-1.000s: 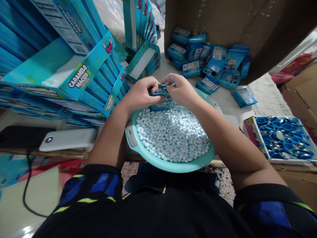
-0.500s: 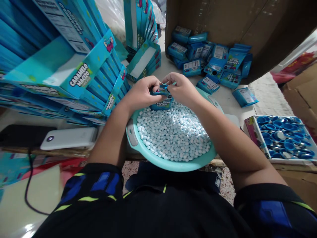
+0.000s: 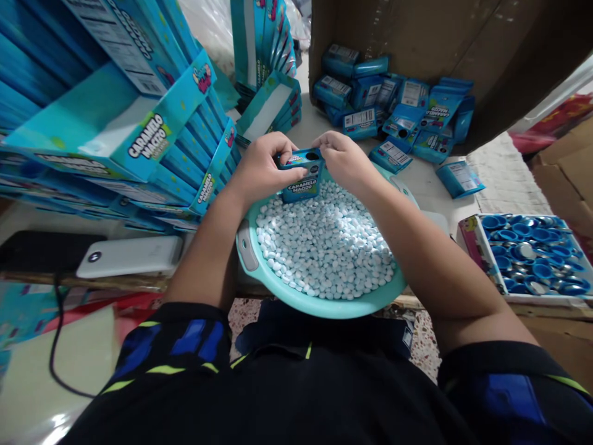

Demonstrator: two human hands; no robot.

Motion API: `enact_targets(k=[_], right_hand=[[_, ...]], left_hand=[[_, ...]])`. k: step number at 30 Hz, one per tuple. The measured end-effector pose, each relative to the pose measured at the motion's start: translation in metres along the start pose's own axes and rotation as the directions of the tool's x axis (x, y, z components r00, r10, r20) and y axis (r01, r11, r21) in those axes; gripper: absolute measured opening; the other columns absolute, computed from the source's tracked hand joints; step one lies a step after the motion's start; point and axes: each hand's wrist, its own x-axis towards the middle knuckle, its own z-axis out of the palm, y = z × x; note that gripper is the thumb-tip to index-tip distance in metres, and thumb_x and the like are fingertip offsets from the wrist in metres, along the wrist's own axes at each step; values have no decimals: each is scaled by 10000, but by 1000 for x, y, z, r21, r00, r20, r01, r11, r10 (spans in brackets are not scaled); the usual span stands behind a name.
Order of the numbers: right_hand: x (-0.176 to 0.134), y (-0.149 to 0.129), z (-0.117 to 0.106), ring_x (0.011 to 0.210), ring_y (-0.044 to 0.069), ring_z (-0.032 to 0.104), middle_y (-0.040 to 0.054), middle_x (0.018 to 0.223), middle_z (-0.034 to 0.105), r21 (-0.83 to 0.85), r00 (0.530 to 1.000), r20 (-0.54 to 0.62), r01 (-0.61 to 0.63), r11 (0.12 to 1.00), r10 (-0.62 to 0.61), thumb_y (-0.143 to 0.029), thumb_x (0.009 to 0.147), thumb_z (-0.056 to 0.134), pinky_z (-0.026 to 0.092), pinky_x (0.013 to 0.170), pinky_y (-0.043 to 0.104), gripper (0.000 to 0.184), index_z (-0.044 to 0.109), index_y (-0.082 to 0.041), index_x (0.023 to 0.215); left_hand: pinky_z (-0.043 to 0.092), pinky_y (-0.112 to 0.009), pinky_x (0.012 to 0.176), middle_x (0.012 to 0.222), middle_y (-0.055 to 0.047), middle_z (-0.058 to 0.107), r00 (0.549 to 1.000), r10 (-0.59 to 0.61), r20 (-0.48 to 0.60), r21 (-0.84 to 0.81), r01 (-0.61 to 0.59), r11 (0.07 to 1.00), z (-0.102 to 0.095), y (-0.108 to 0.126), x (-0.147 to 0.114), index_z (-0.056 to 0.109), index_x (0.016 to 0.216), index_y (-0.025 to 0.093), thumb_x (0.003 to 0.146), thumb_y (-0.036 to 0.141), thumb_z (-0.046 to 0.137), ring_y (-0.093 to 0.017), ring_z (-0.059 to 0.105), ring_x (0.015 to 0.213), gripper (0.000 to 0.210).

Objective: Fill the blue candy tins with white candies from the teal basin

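A small blue candy box (image 3: pixel 302 189) printed "Caramelo Macizo" stands upright over the near-left part of the sweets, with a dark round spot on its top. My left hand (image 3: pixel 266 167) grips it from the left, thumb across the front and fingers behind. My right hand (image 3: pixel 345 159) is closed at the box's upper right edge, fingertips pinched against it; what else they hold is hidden. Beneath both hands is a turquoise basin (image 3: pixel 333 309) filled with small pale blue and white candies (image 3: pixel 324 253).
Blue display cartons (image 3: pixel 152 145) are stacked high at left. Small filled-looking boxes (image 3: pixel 370 99) lie before a large cardboard box (image 3: pixel 417 37). At right sits a tray (image 3: pixel 504 287) of blue-rimmed metal caps (image 3: pixel 540 250). A white power bank (image 3: pixel 132 256) lies near the left edge.
The fingers have shifted off the box's top, so its top and dark round spot now show. My right hand has moved slightly right and up, to the box's corner.
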Motion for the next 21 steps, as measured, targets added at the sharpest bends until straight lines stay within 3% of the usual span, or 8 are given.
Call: enact_targets(k=[7,10,12,15,18,19,21], right_hand=[[-6,-3,-4,722,219,515,69,713,542,-156,992,122,-22,988,41,-664,1092,392,422,716,367,587,538,-237,717],[-14,-19,-10,697,223,542,77,677,541,-373,961,212,-89,923,178,-756,1073,281,410,682,356,697,564,-225,720],[-19,-31,-15,726,236,593,92,699,580,-540,897,301,-119,833,323,-799,1054,235,420,692,350,766,602,-206,737],[-25,-45,-19,817,265,668,127,779,667,-699,791,437,-1,715,429,-866,1006,311,449,744,348,824,689,-164,802],[-31,-50,-16,910,282,709,158,904,751,-738,719,544,164,654,433,-865,974,453,468,789,346,818,775,-113,958],[-33,-50,-15,931,280,719,165,957,774,-737,710,561,196,647,425,-852,955,523,472,790,342,802,790,-98,1012],[-38,-49,-11,929,262,734,159,1010,804,-742,779,513,191,643,360,-817,864,700,478,771,324,764,813,-85,1050]], left_hand=[[503,-425,841,901,-29,653,997,3,-80,13,-2,1000,1,-3,2,413,704,246,735,270,786,-234,659,937,374],[489,-398,816,875,-20,636,994,8,-113,10,-7,1000,3,-6,3,431,708,241,733,269,799,-209,651,918,370],[486,-387,823,868,-12,628,992,2,-127,24,1,1000,3,-8,4,430,712,238,744,282,808,-195,637,914,383],[496,-400,837,880,-12,630,990,-22,-141,37,28,999,4,-10,4,426,726,241,750,275,808,-202,625,902,384],[520,-407,853,926,-23,653,992,-53,-117,28,56,998,4,-10,3,444,753,241,751,278,806,-225,649,937,364],[528,-403,852,939,-26,662,992,-64,-105,24,67,997,3,-9,3,454,761,241,752,290,807,-228,657,949,356],[538,-391,844,958,-32,681,993,-85,-84,15,86,996,3,-8,3,469,771,241,756,323,810,-230,667,961,350]])
